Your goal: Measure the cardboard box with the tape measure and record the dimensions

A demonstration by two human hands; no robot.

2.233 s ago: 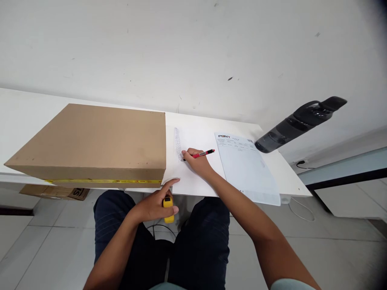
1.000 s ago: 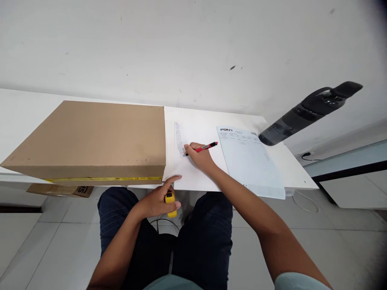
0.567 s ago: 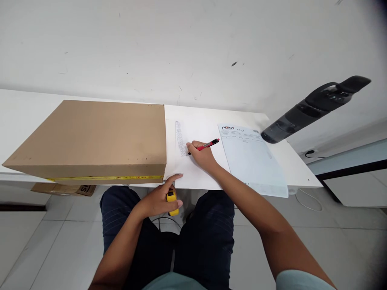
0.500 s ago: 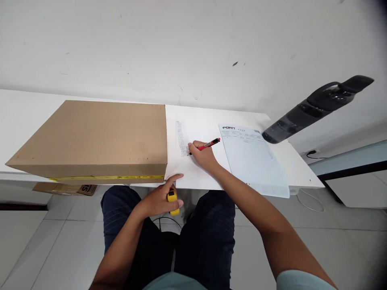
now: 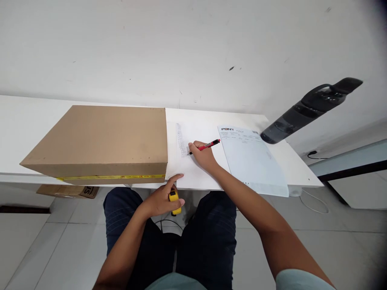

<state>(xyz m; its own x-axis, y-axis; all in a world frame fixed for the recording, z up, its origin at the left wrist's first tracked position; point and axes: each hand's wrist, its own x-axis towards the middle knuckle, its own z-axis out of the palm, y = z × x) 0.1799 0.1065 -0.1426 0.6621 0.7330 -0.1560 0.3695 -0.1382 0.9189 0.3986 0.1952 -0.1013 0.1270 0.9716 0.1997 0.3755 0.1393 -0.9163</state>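
My right hand (image 5: 203,155) is closed around a red and black pen (image 5: 208,145), its tip down at a white sheet of paper (image 5: 198,171). Small handwriting runs in a narrow column along the sheet's left side. My left hand (image 5: 161,198) grips a yellow and black tape measure (image 5: 174,201) just off the table's front edge, one finger stretched onto the paper's lower edge. Left of the paper sits a large brown cardboard box (image 5: 111,135) with yellow tape (image 5: 111,177) along its front side.
A printed sheet in a clear sleeve (image 5: 254,161) lies right of the paper, overhanging the front edge. A dark water bottle (image 5: 302,114) stands behind it. The white table (image 5: 33,133) runs along the wall. Under it lies another cardboard box (image 5: 68,191).
The camera view has shifted slightly. Both hands keep nearly the same places, with the pen still at the written column and the tape measure still held.
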